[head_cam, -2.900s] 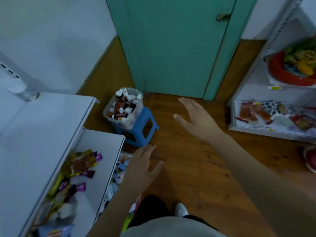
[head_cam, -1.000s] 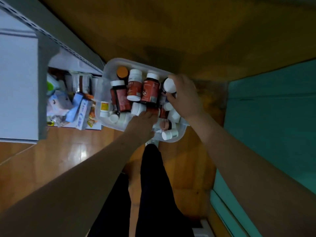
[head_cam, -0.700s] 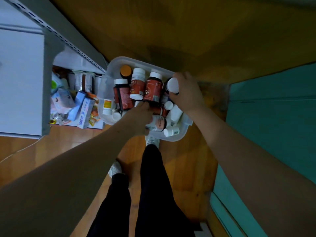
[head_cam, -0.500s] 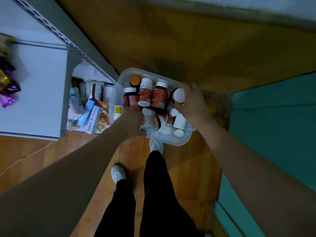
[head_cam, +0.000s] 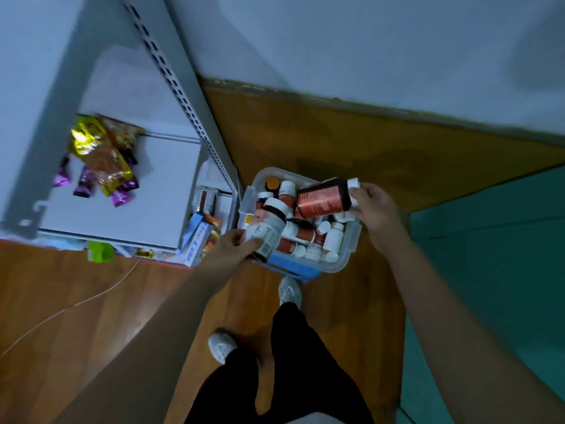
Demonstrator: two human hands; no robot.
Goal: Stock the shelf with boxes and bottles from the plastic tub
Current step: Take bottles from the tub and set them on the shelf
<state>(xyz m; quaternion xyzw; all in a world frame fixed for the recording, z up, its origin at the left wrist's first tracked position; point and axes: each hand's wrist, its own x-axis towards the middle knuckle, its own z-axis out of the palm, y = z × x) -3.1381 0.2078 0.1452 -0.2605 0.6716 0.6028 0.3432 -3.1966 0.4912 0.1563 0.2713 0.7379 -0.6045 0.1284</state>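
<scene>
The clear plastic tub (head_cam: 351, 246) sits on a blue stool and holds several red-labelled and white bottles. My left hand (head_cam: 227, 249) grips a bottle with a pale label (head_cam: 267, 228) at the tub's near left corner, lifted above the rim. My right hand (head_cam: 374, 209) holds a dark bottle with a red label (head_cam: 324, 198) by its white cap end, lying sideways above the tub. The white shelf (head_cam: 143, 191) stands to the left of the tub.
Purple and gold snack packets (head_cam: 101, 157) lie on the shelf board. Boxes and packs (head_cam: 198, 237) fill the lowest shelf level beside the tub. A teal door (head_cam: 489, 255) is at the right. My legs and shoes stand on the wooden floor (head_cam: 76, 289) below the tub.
Both hands have lifted a bottle each out of the tub; before, they were down among the bottles. The view has tilted up, showing more shelf and wall.
</scene>
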